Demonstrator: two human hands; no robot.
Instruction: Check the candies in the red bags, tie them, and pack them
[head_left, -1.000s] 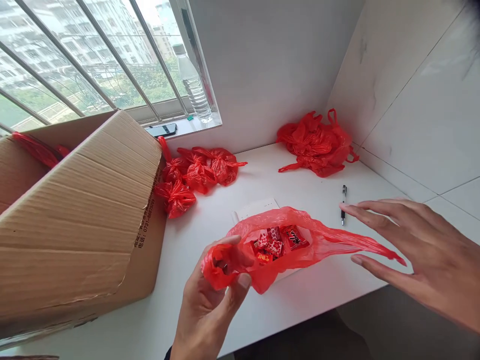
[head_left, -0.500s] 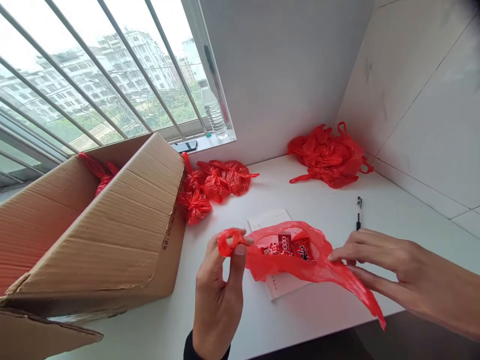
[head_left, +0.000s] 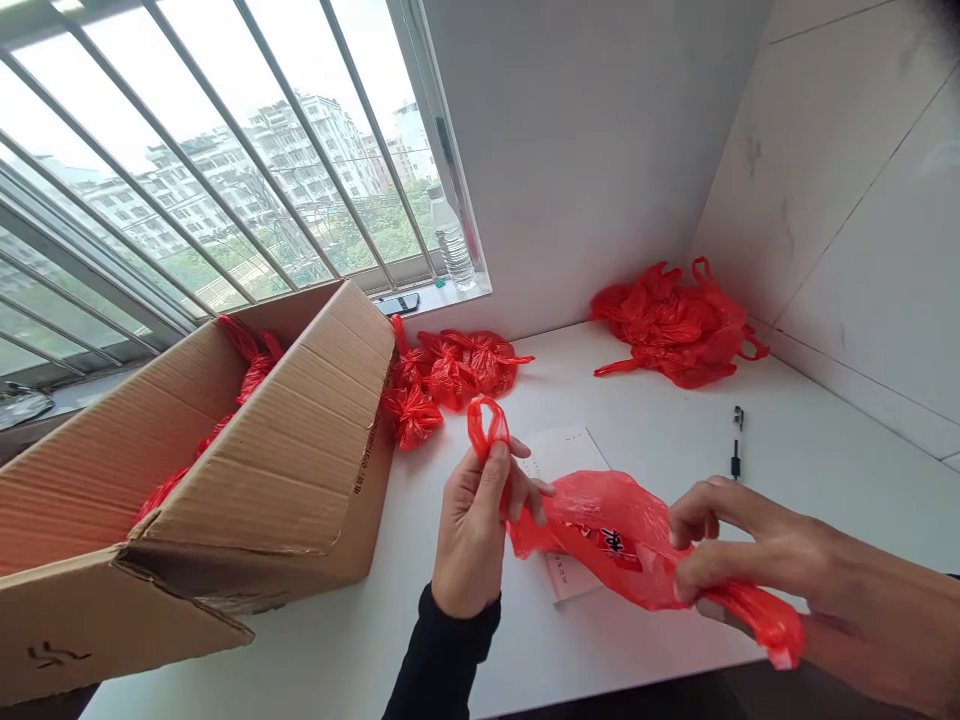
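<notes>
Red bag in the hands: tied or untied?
Untied: left hand and right hand hold the red bag by opposite ends, no knot between.

On the left, a window (head_left: 217, 190) fills the far corner, with slanting metal bars (head_left: 380, 138) across it. Outside stand pale buildings (head_left: 334, 130) of several floors, with green trees (head_left: 379, 215) below them and a very white sky (head_left: 187, 60). The window has a light sill (head_left: 450, 298). The far wall (head_left: 592, 140) is plain and greyish; the right wall (head_left: 847, 230) is paler, with thin dark joint lines – like large tiles. A white table (head_left: 652, 430) reaches both walls. Past its near edge is a dark area (head_left: 712, 700) – whether floor, I cannot tell.
</notes>
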